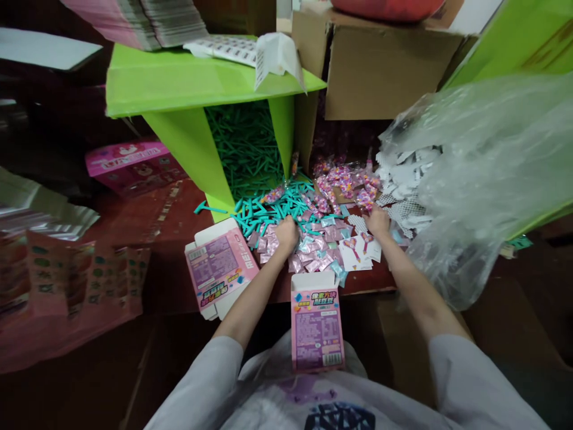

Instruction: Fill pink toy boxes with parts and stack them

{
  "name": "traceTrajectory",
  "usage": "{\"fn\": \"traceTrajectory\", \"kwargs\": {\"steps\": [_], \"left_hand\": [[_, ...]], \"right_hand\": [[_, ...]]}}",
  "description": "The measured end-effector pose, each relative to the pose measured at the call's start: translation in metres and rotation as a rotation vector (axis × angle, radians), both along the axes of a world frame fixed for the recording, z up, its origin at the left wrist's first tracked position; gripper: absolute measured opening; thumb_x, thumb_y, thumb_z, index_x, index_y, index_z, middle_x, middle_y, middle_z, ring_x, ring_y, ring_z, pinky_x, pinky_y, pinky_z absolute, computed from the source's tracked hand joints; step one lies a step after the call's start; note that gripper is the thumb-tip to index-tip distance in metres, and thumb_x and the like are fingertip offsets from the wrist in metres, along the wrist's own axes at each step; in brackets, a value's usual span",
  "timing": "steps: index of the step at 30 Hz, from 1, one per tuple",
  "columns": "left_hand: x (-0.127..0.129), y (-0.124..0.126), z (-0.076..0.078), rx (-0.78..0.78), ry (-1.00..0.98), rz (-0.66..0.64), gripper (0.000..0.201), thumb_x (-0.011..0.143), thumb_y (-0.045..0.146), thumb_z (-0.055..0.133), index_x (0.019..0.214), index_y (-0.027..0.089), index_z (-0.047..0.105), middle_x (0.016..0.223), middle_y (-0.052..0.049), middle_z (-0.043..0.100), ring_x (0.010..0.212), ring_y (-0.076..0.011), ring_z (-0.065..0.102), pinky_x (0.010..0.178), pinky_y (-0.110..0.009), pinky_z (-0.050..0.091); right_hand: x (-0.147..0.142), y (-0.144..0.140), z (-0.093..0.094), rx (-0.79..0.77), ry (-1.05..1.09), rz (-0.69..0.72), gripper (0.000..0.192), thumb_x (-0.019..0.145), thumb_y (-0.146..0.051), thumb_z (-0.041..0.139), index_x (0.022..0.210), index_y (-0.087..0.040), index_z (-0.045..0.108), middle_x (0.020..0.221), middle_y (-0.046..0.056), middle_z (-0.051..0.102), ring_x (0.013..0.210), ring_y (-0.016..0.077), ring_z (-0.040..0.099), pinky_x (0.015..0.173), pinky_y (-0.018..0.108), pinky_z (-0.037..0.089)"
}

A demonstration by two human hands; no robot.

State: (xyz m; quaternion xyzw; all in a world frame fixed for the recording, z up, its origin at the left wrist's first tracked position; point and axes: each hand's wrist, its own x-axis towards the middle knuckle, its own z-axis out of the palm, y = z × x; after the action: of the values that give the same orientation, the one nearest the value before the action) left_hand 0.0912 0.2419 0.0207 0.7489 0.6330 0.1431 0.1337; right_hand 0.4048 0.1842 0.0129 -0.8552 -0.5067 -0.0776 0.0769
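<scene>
Both hands are reaching into piles near the table's (156, 221) front edge: the left hand (286, 234) is clenching over small pink sachets (308, 254), the right hand (378, 221) is pressing on white cards (358, 248), grip unclear. An open pink box (317, 325) is standing at the edge, between the forearms.

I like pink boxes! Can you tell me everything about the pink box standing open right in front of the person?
The pink box is thin printed cardboard, tall and narrow. It stands on the person's lap, leaning on the table edge, top flaps open. The side facing us has small print, a barcode and colourful lettering near the top. Neither hand touches it; both are on the table beyond.
</scene>
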Motion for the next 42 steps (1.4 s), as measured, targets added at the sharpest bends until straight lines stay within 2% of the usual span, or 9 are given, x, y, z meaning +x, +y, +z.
{"fn": "traceTrajectory", "kwargs": {"steps": [3, 7, 12, 17, 22, 30, 33, 35, 42], "left_hand": [[-0.011, -0.003, 0.008, 0.032, -0.056, 0.010, 0.021, 0.087, 0.017, 0.039, 0.100, 0.011, 0.055, 0.100, -0.018, 0.063, 0.094, -0.0260, 0.060, 0.077, -0.033, 0.042], [-0.022, -0.029, 0.015, 0.063, -0.420, -0.039, 0.013, 0.086, 0.018, 0.039, 0.084, 0.017, 0.053, 0.081, -0.007, 0.061, 0.078, -0.0186, 0.057, 0.071, -0.028, 0.040], [-0.030, -0.094, 0.008, -0.213, -0.760, -0.305, 0.013, 0.081, 0.017, 0.045, 0.068, 0.019, 0.043, 0.061, 0.004, 0.047, 0.061, -0.0123, 0.047, 0.061, -0.023, 0.036], [-0.041, -0.132, 0.013, -0.060, -0.398, -0.538, 0.012, 0.078, 0.009, 0.047, 0.078, 0.018, 0.055, 0.084, -0.005, 0.061, 0.081, -0.0193, 0.055, 0.075, -0.032, 0.040], [-0.052, -0.141, 0.013, 0.103, -0.190, -0.734, 0.021, 0.069, 0.002, 0.053, 0.082, 0.018, 0.060, 0.098, -0.010, 0.065, 0.095, -0.0264, 0.052, 0.085, -0.043, 0.039], [-0.051, -0.127, 0.007, 0.063, -0.484, -0.345, 0.022, 0.069, 0.002, 0.044, 0.075, 0.018, 0.058, 0.089, -0.007, 0.062, 0.091, -0.0219, 0.054, 0.081, -0.034, 0.043], [-0.051, -0.122, 0.005, 0.008, -0.581, -0.241, 0.014, 0.077, 0.013, 0.047, 0.064, 0.019, 0.051, 0.071, -0.003, 0.056, 0.073, -0.0174, 0.053, 0.070, -0.028, 0.041], [-0.050, -0.120, 0.002, -0.033, -0.640, -0.161, 0.025, 0.078, 0.021, 0.051, 0.056, 0.019, 0.040, 0.059, 0.002, 0.047, 0.060, -0.0133, 0.047, 0.061, -0.025, 0.036], [-0.054, -0.075, 0.004, -0.017, -0.701, -0.019, 0.036, 0.078, 0.029, 0.056, 0.053, 0.020, 0.032, 0.049, 0.006, 0.036, 0.051, -0.0096, 0.038, 0.057, -0.023, 0.031]], "right_hand": [[0.009, -0.001, 0.006, -0.048, -0.027, 0.012, 0.033, 0.083, -0.018, 0.050, 0.110, -0.002, 0.059, 0.106, 0.024, 0.062, 0.098, 0.0283, 0.057, 0.084, 0.036, 0.038], [0.020, -0.011, 0.024, -0.068, -0.048, 0.002, 0.032, 0.087, -0.016, 0.041, 0.102, 0.001, 0.063, 0.099, 0.026, 0.064, 0.095, 0.0292, 0.059, 0.084, 0.039, 0.038], [0.052, -0.043, 0.058, -0.120, -0.079, 0.136, 0.030, 0.088, -0.026, 0.043, 0.095, -0.011, 0.069, 0.098, 0.017, 0.067, 0.095, 0.0265, 0.058, 0.084, 0.036, 0.038], [0.094, -0.083, 0.068, -0.208, -0.212, 0.108, 0.018, 0.079, -0.026, 0.058, 0.079, -0.014, 0.071, 0.118, 0.015, 0.062, 0.109, 0.0304, 0.049, 0.093, 0.042, 0.037], [0.107, -0.106, 0.055, -0.368, -0.263, 0.061, 0.022, 0.082, -0.023, 0.053, 0.087, -0.013, 0.072, 0.121, 0.017, 0.059, 0.106, 0.0321, 0.050, 0.100, 0.062, 0.023], [0.107, -0.110, 0.039, -0.279, -0.315, 0.143, 0.026, 0.086, -0.028, 0.051, 0.089, -0.014, 0.072, 0.127, 0.014, 0.057, 0.108, 0.0318, 0.048, 0.100, 0.057, 0.023], [0.112, -0.110, 0.034, -0.347, -0.263, 0.195, 0.016, 0.078, -0.029, 0.060, 0.080, -0.018, 0.073, 0.136, 0.008, 0.051, 0.118, 0.0335, 0.040, 0.102, 0.062, 0.017], [0.117, -0.111, 0.031, -0.361, -0.249, 0.223, 0.014, 0.078, -0.027, 0.060, 0.076, -0.019, 0.072, 0.134, 0.008, 0.052, 0.121, 0.0328, 0.038, 0.103, 0.065, 0.010], [0.123, -0.110, 0.030, -0.087, -0.201, 0.263, 0.022, 0.084, -0.023, 0.051, 0.085, -0.016, 0.072, 0.120, 0.012, 0.061, 0.116, 0.0302, 0.042, 0.107, 0.062, 0.002]]}}
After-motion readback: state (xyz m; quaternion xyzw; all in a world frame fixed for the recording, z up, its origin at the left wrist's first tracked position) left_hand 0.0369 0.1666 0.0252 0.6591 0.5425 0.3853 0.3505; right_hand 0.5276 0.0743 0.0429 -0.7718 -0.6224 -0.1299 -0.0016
